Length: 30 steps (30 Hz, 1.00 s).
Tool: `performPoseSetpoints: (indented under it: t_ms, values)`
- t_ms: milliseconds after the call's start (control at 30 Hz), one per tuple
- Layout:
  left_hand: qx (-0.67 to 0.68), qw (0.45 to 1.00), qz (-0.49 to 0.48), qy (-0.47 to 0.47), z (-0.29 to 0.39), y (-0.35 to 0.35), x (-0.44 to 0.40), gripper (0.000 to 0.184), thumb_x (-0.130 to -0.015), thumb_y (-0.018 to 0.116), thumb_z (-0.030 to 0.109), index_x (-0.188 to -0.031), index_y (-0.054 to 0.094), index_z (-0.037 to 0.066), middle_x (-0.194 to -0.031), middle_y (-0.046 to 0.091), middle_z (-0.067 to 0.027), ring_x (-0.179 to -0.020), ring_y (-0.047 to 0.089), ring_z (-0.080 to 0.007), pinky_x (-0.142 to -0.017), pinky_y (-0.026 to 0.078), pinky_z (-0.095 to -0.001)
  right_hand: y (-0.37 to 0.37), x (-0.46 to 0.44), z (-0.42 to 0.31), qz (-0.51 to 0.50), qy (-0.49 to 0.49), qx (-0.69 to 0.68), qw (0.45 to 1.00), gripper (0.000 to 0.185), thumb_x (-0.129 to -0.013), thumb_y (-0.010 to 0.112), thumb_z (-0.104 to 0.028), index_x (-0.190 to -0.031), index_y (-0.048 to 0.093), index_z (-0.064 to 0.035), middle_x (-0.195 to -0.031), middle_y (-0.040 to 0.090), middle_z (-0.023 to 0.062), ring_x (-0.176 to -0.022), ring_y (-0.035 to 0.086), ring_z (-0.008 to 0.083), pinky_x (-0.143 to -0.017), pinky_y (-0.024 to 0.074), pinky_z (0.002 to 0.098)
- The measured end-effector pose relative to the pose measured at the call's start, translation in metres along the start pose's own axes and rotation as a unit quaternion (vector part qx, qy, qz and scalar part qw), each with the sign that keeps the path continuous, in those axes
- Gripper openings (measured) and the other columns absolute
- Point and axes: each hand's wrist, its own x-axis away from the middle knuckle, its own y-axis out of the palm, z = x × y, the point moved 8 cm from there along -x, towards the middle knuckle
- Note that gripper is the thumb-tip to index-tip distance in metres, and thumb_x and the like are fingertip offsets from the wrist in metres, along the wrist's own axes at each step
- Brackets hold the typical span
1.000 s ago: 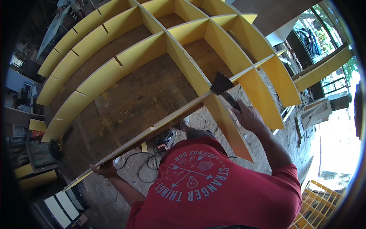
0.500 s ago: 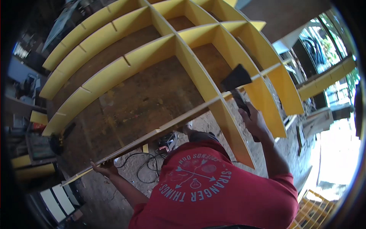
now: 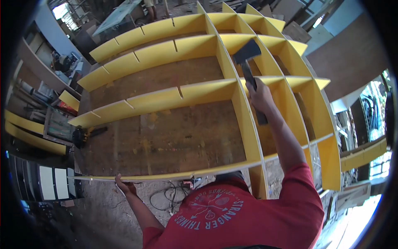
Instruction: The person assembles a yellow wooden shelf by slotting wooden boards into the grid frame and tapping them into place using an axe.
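My right hand (image 3: 262,98) is wrapped round the handle of a dark axe-like tool (image 3: 247,51), its broad blade raised over the yellow slotted panels. At the near edge of the brown tabletop (image 3: 186,141), my left hand (image 3: 125,185) holds a long thin yellow strip (image 3: 166,178) near its left part. The strip runs right to the crossing yellow panels (image 3: 248,120), which interlock in a curved grid. Another slotted panel (image 3: 153,97) stands on edge across the tabletop. Part of the left hand's fingers is hidden by the strip.
A yellow-and-black power tool (image 3: 81,137) lies at the tabletop's left edge. Cables (image 3: 168,197) lie on the floor below. Far back, a person's legs (image 3: 150,10) stand beside a glass-like sheet (image 3: 118,16). Loose yellow boards (image 3: 37,139) lie at left.
My right hand has raised the axe-like tool up and away from the near joint. The view has shifted and turned, with the near strip now more level. My left hand stays at the strip.
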Motion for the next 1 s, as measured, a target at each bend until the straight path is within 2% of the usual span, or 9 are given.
performPoseSetpoints:
  t_ms: [133,267,333,367,467,567,667,867,1000]
  values:
    - [0.003,0.999,-0.035,0.024,-0.014,-0.044,-0.039,0.043,-0.09,0.065,0.039,-0.118,0.06,0.007,-0.107,0.065,-0.011,-0.104,0.065,-0.0307,-0.095,0.053,-0.0453,0.008,-0.163,-0.046,0.094,-0.089,0.064,0.99,0.045,-0.105,0.057,-0.043,-0.124,0.058,-0.0026,-0.101,0.072,0.034,-0.099,0.068,0.0547,-0.087,0.0519,0.0626]
    - [-0.006,0.998,-0.057,0.001,-0.012,-0.031,-0.028,0.051,-0.086,0.067,0.042,-0.119,0.061,0.004,-0.11,0.067,-0.0118,-0.101,0.065,-0.0328,-0.093,0.053,-0.0501,0.028,-0.291,-0.069,0.16,-0.11,0.071,0.978,0.047,-0.108,0.048,-0.047,-0.132,0.054,-0.0069,-0.109,0.07,0.0353,-0.104,0.066,0.0556,-0.091,0.0504,0.0647]
    - [-0.036,0.996,-0.082,0.005,-0.007,-0.019,-0.018,0.055,-0.083,0.068,0.045,-0.118,0.061,0.003,-0.107,0.067,-0.0132,-0.1,0.065,-0.0343,-0.093,0.053,-0.0517,0.058,-0.335,-0.051,0.131,-0.093,0.096,0.982,0.042,-0.109,0.048,-0.042,-0.128,0.054,-0.0056,-0.103,0.071,0.0353,-0.1,0.068,0.0552,-0.088,0.0517,0.0657]
    - [-0.037,0.998,-0.02,0.041,-0.002,-0.02,-0.012,0.061,-0.08,0.07,0.047,-0.123,0.06,0.004,-0.106,0.067,-0.0143,-0.101,0.065,-0.0347,-0.093,0.053,-0.0514,0.081,-0.349,-0.029,0.101,-0.086,0.111,0.985,0.043,-0.108,0.047,-0.038,-0.133,0.052,-0.0037,-0.107,0.072,0.0348,-0.1,0.07,0.0532,-0.091,0.0529,0.0629]
    - [-0.043,0.998,-0.038,0.005,-0.001,-0.009,-0.003,0.062,-0.079,0.071,0.046,-0.127,0.059,0.007,-0.109,0.067,-0.0134,-0.102,0.066,-0.0335,-0.093,0.053,-0.051,0.158,-0.393,0.063,-0.012,-0.037,0.247,0.968,0.045,-0.107,0.047,-0.034,-0.138,0.051,-0.001,-0.11,0.072,0.0341,-0.102,0.071,0.0511,-0.094,0.0533,0.0604]
    - [-0.04,0.998,-0.045,-0.013,-0.005,-0.016,-0.008,0.064,-0.081,0.067,0.044,-0.131,0.058,0.005,-0.116,0.069,-0.0142,-0.108,0.066,-0.0342,-0.098,0.05,-0.0502,0.144,-0.406,0.053,-0.115,0.026,0.185,0.976,0.047,-0.106,0.049,-0.033,-0.137,0.051,0.0011,-0.115,0.072,0.0325,-0.11,0.07,0.0495,-0.098,0.0534,0.0574]
    - [-0.047,0.999,-0.006,0.003,-0.002,-0.018,-0.006,0.063,-0.081,0.067,0.043,-0.131,0.058,0.007,-0.117,0.068,-0.0136,-0.109,0.065,-0.0338,-0.097,0.05,-0.051,0.101,-0.365,0.01,-0.001,0.013,0.166,0.986,0.044,-0.106,0.052,-0.036,-0.131,0.056,0.0005,-0.124,0.072,0.0272,-0.119,0.068,0.0452,-0.101,0.0532,0.055]
    - [-0.049,0.998,0.026,0.018,-0.001,-0.019,-0.009,0.064,-0.078,0.072,0.045,-0.128,0.058,0.008,-0.112,0.066,-0.0122,-0.104,0.066,-0.034,-0.094,0.054,-0.0522,0.115,-0.389,0.035,-0.128,0.015,0.26,0.957,0.044,-0.106,0.052,-0.039,-0.131,0.055,-0.0034,-0.126,0.069,0.0316,-0.121,0.065,0.0495,-0.102,0.051,0.0586]
    - [-0.039,0.999,0.009,0.002,-0.007,-0.019,-0.011,0.066,-0.078,0.072,0.046,-0.13,0.056,0.008,-0.113,0.064,-0.0131,-0.105,0.065,-0.0343,-0.095,0.053,-0.0529,0.118,-0.372,0.023,-0.076,-0.001,0.219,0.973,0.047,-0.104,0.054,-0.037,-0.136,0.054,-0.0021,-0.129,0.069,0.0298,-0.121,0.067,0.0452,-0.102,0.0521,0.0561]
